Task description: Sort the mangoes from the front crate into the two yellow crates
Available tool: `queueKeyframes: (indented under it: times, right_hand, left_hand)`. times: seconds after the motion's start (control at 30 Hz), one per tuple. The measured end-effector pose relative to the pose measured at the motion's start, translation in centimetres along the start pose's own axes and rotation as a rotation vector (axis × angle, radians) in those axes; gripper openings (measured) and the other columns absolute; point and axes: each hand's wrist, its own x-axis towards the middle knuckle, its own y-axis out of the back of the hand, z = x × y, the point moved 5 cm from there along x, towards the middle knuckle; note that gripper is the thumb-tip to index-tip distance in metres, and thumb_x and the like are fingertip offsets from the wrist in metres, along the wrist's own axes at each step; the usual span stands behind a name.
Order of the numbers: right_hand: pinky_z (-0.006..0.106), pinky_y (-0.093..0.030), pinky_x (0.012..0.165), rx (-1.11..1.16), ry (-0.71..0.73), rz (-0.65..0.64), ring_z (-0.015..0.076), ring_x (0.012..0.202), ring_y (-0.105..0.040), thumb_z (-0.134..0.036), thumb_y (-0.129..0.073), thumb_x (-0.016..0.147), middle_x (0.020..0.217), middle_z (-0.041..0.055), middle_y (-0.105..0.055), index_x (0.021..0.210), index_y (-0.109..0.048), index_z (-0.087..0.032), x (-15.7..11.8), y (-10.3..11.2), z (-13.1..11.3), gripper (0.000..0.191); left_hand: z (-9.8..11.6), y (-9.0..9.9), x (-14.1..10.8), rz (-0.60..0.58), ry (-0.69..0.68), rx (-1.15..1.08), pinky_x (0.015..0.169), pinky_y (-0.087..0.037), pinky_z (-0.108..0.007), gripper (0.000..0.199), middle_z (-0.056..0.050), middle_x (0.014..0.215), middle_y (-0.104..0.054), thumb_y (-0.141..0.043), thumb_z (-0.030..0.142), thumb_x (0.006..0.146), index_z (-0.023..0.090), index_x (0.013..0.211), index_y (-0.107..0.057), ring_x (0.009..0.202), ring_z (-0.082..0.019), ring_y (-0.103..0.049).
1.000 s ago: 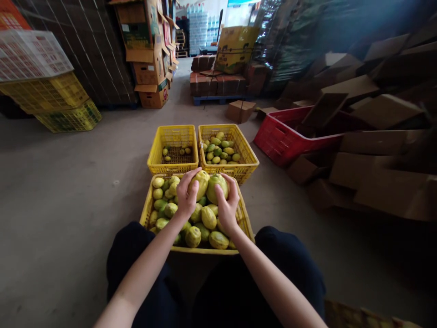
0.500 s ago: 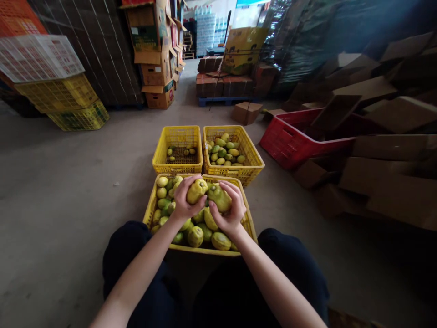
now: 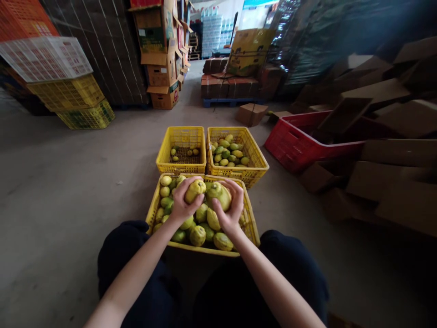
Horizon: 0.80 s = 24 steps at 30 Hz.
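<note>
My left hand (image 3: 182, 207) is wrapped round a yellow-green papaya (image 3: 195, 190), its knobbly end facing up. Close beside it, my right hand (image 3: 232, 207) grips a larger, greener papaya (image 3: 222, 195), thumb across the near side. Both fruits are held over a yellow plastic crate (image 3: 205, 250) between my knees. Several more papayas lie in that crate, among them a yellowish papaya (image 3: 197, 235) near the front rim. My hands and forearms hide part of the crate's contents.
Behind stand two yellow crates: the left crate (image 3: 162, 163) holds a few small fruits, the right crate (image 3: 256, 169) a heap. A red crate (image 3: 290, 145) and cardboard boxes (image 3: 392, 182) lie right. Stacked crates (image 3: 73, 93) stand left, a loaded blue pallet (image 3: 225, 102) beyond.
The papaya in my right hand has turned, so its end faces me more, and my right thumb has shifted on it. The left hand keeps its grip. The whole view has moved slightly.
</note>
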Motion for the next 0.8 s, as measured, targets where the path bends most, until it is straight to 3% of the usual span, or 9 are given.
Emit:
queueKeyframes:
  times: [0.1,0.2,0.33,0.53,0.7,0.8]
  right_hand:
    - [0.035,-0.053,0.085,0.205,-0.395,-0.051,0.0215,0.091,-0.065,-0.041,-0.072,0.079,0.096,-0.0005,-0.07,0.101,-0.067,-0.028,0.3,-1.0,2.5,0.026]
    - [0.033,-0.055,0.078,0.533,-0.735,-0.042,0.022,0.084,-0.068,-0.047,-0.075,0.073,0.084,-0.0017,-0.072,0.085,-0.068,-0.025,0.3,-2.4,4.5,0.026]
    - [0.038,-0.059,0.084,0.887,-1.063,-0.042,0.0276,0.095,-0.072,-0.046,-0.073,0.072,0.083,0.0032,-0.077,0.084,-0.07,-0.022,-0.4,-4.2,5.2,0.027]
    - [0.045,-0.059,0.088,1.156,-1.236,-0.105,0.0292,0.102,-0.073,-0.042,-0.063,0.083,0.085,0.0057,-0.078,0.102,-0.071,-0.02,-1.2,-4.4,4.1,0.03]
    - [0.047,-0.059,0.087,1.177,-1.279,-0.099,0.0284,0.095,-0.073,-0.04,-0.061,0.085,0.085,0.0072,-0.078,0.101,-0.071,-0.016,-1.7,-4.3,4.0,0.03]
    - [0.047,-0.059,0.087,1.161,-1.327,-0.068,0.0267,0.089,-0.073,-0.038,-0.058,0.087,0.082,0.0069,-0.077,0.097,-0.071,-0.015,-2.3,-4.6,4.2,0.028]
  left_hand:
    - [-1.6,-0.6,0.2,0.049,0.241,-0.267,0.106,-0.047,-0.038,0.03,-0.007,0.104,-0.076,-0.077,0.037,0.07,0.021,0.095,-0.075,0.115,-0.028,-0.066]
    - [-3.3,-1.1,0.4,0.073,0.46,-0.524,0.103,-0.05,-0.038,0.033,-0.008,0.101,-0.077,-0.069,0.044,0.073,0.018,0.092,-0.075,0.118,-0.03,-0.066]
    - [-4.1,-0.9,0.5,0.084,0.563,-0.675,0.1,-0.053,-0.035,0.039,-0.011,0.108,-0.076,-0.059,0.046,0.081,0.015,0.098,-0.075,0.121,-0.029,-0.064]
    - [-4.8,-0.3,0.4,0.154,0.595,-0.715,0.092,-0.057,-0.033,0.035,-0.007,0.094,-0.076,-0.051,0.04,0.087,0.018,0.102,-0.073,0.11,-0.026,-0.07]
    - [-5.4,0.4,0.2,0.272,0.737,-0.657,0.085,-0.059,-0.033,0.027,-0.005,0.07,-0.071,-0.048,0.035,0.087,0.021,0.093,-0.07,0.097,-0.025,-0.073]
    - [-5.3,0.8,0.2,0.318,0.772,-0.623,0.084,-0.059,-0.034,0.026,-0.006,0.069,-0.07,-0.045,0.031,0.088,0.021,0.087,-0.069,0.097,-0.025,-0.073]
